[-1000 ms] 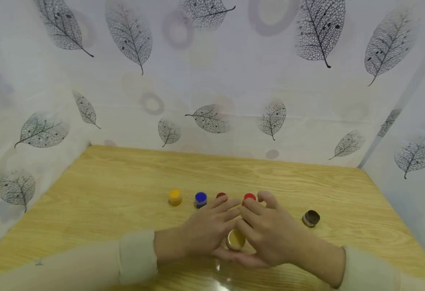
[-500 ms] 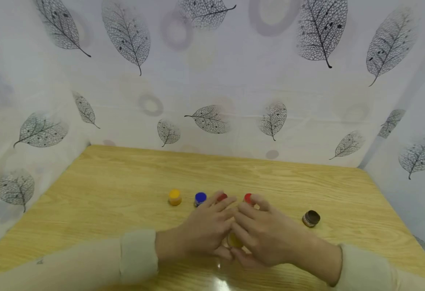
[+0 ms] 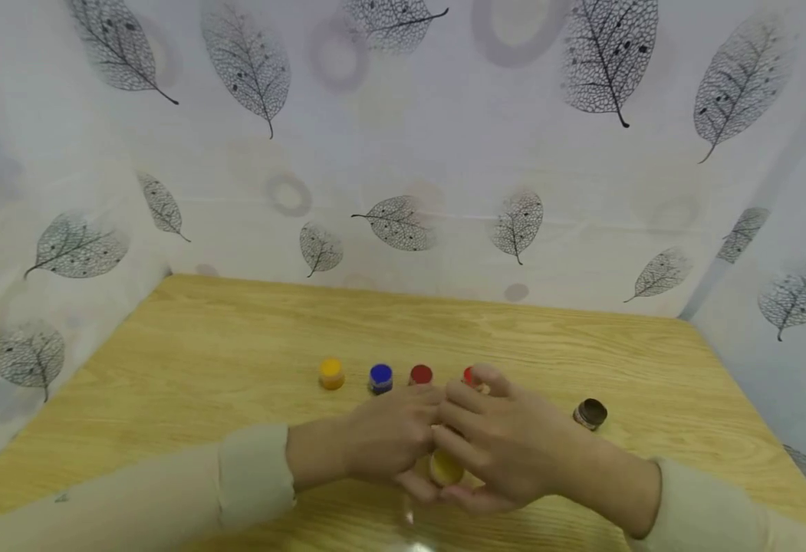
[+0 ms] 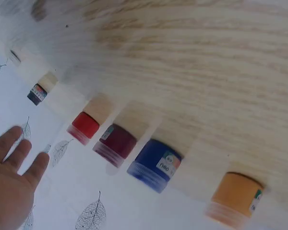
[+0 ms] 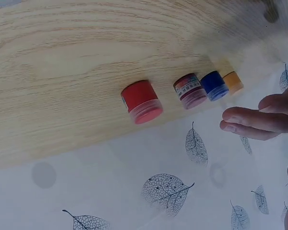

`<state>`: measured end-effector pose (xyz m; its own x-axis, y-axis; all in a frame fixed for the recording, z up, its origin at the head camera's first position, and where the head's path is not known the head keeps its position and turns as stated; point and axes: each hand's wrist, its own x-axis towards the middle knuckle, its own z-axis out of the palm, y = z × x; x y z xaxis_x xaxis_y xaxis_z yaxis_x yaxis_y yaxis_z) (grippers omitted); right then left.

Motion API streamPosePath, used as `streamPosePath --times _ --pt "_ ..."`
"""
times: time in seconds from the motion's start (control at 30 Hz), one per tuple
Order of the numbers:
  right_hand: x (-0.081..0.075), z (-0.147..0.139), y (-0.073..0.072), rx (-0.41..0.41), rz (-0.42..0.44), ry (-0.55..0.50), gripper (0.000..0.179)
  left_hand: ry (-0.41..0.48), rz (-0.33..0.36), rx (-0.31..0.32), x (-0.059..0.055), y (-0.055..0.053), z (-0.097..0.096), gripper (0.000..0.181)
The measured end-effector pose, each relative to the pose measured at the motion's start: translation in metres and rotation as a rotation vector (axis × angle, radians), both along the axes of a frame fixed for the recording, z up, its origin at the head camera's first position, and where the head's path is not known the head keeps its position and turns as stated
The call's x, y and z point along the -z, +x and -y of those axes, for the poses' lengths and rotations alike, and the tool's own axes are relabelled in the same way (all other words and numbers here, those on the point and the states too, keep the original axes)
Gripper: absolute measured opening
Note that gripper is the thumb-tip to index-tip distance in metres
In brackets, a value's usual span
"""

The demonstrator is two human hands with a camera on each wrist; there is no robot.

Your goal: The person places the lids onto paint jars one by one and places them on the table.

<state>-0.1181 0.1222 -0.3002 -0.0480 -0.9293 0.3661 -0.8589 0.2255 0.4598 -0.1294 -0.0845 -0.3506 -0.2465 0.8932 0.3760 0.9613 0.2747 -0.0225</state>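
Note:
Between my two hands, near the front of the table, is a small round jar with a yellow top (image 3: 446, 468), its sides mostly covered by fingers. My right hand (image 3: 516, 441) curls over it from the right, thumb on the near side. From the left my left hand (image 3: 385, 433) grips it, thumb low beside it and fingers bent over the far side. The fingertips around the jar are partly hidden. Neither wrist view shows this jar; part of a hand (image 4: 12, 191) appears at the left edge of the left wrist view.
Beyond the hands stand small paint jars in a row: orange (image 3: 331, 374), blue (image 3: 380, 379), maroon (image 3: 420, 375) and red (image 5: 141, 101), partly covered by my right hand in the head view. A dark jar (image 3: 590, 414) stands at right. Leaf-print cloth (image 3: 403, 153) encloses the wooden table (image 3: 237, 322).
My left fingers have gone from spread and straight to bent inward, uncovering the maroon jar. The yellow-topped jar has shifted slightly toward me. The other jars have stayed put.

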Motion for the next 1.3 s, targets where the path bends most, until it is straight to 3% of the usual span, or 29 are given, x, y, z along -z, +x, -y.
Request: streamPosePath --times 0.1,0.17,0.3,0.4,0.5,0.57,0.63,0.7,0.8,0.9,0.97,1.07,1.17,1.3 --pt "-0.001 0.001 0.001 -0.059 -0.008 0.037 0.040 -0.077 0.088 0.017 -0.005 0.001 -0.001 0.048" --pt "-0.001 0.001 0.001 -0.070 -0.007 0.043 0.037 -0.111 0.096 -0.007 -0.006 0.002 -0.002 0.046" --pt "0.002 0.001 0.001 -0.065 0.002 0.038 0.035 -0.119 0.001 -0.078 -0.004 0.005 -0.001 0.053" --pt "0.005 0.001 0.000 -0.032 -0.004 0.000 0.038 -0.069 -0.079 -0.145 0.000 0.006 -0.001 0.061" --pt "0.007 0.003 -0.002 0.032 -0.034 -0.072 0.043 -0.009 -0.111 -0.242 0.003 0.008 -0.001 0.071" --pt "0.008 0.003 -0.004 0.071 -0.051 -0.107 0.046 0.031 -0.090 -0.278 0.004 0.008 0.000 0.077" --pt "0.007 0.004 -0.006 0.078 -0.043 -0.108 0.048 0.056 -0.066 -0.237 0.004 0.005 0.002 0.076" --pt "0.006 0.003 -0.008 0.052 -0.039 -0.067 0.049 0.045 -0.049 -0.155 0.004 0.000 0.004 0.070" --pt "0.004 0.004 -0.010 -0.029 -0.035 0.017 0.047 -0.040 -0.007 -0.036 0.004 -0.007 0.006 0.059" --pt "0.005 0.005 -0.010 -0.097 -0.050 0.077 0.043 -0.143 0.011 0.008 0.002 -0.009 0.007 0.058" --pt "0.007 0.006 -0.010 -0.120 -0.049 0.086 0.041 -0.187 0.010 0.009 0.000 -0.009 0.007 0.061" --pt "0.010 0.007 -0.010 -0.125 -0.052 0.056 0.038 -0.212 -0.049 -0.034 0.000 -0.008 0.008 0.069" --pt "0.013 0.007 -0.009 -0.103 -0.044 0.000 0.035 -0.188 -0.099 -0.104 0.002 -0.006 0.009 0.074" --pt "0.017 0.009 -0.006 -0.050 -0.015 -0.078 0.035 -0.129 -0.088 -0.172 0.006 -0.003 0.009 0.077"
